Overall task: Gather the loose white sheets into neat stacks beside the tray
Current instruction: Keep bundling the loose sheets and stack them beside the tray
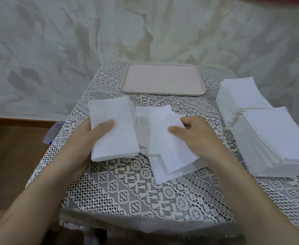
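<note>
Clasping a squared pile of thin white sheets in the left hand, centre-left.
Pinching one loose white paper sheet with the right hand, centre frame.

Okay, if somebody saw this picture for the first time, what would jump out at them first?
Most likely the hands mid-table: the left hand grips a small bundle of white sheets, while the right hand pinches a loose sheet on the messy overlapping pile beside it. Next come the near stack and far stack, tall along the table's right edge. The pinkish tray lies at the far side of the lace tablecloth.
</note>
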Tool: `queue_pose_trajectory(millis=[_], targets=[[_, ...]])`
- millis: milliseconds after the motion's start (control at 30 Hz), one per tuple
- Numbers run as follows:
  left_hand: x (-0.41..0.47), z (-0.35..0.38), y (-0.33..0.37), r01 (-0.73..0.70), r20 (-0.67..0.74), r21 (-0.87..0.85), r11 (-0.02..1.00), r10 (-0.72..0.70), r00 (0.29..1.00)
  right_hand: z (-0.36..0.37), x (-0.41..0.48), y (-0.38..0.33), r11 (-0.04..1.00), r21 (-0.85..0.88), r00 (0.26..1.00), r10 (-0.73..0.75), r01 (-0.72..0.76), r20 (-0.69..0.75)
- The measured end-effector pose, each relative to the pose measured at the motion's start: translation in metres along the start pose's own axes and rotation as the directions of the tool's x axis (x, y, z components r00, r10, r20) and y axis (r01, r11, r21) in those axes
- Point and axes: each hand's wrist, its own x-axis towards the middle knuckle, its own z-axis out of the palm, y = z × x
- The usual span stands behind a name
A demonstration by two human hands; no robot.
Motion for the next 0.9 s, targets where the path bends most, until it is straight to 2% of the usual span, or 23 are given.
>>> queue_pose_trajectory(millis=[167, 333, 500, 700, 800, 900], targets=[[-0.002, -0.002, 0.002, -0.008, 0.002, -0.014, 1.0, 0.009, 1.0, -0.022, -0.016, 0.01, 0.987, -0.157, 0.994, 0.046, -0.03, 0.1], [-0.005, 0.002, 0.001, 0.004, 0.0, -0.015, 1.0, -0.004, 1.0, -0.024, -0.029, 0.009, 0.928, -0.372, 0.998, -0.049, 0.035, -0.029], [-0.005, 0.005, 0.001, 0.007, 0.002, -0.013, 1.0, -0.007, 1.0, -0.021, -0.023, 0.012, 0.967, -0.251, 0.988, -0.085, 0.049, -0.132], [-0.003, 0.005, 0.0, 0.011, 0.005, -0.005, 1.0, -0.011, 1.0, -0.005, -0.019, 0.011, 0.944, -0.327, 0.996, -0.061, 0.035, -0.071], [-0.003, 0.004, 0.0, 0.011, 0.008, 0.001, 1.0, -0.011, 1.0, -0.006, -0.015, 0.011, 0.966, -0.256, 0.999, 0.034, -0.03, 0.014], [-0.003, 0.005, 0.0, 0.008, 0.007, 0.001, 1.0, -0.008, 1.0, -0.008, -0.016, 0.009, 0.983, -0.179, 0.998, 0.036, -0.026, 0.054]])
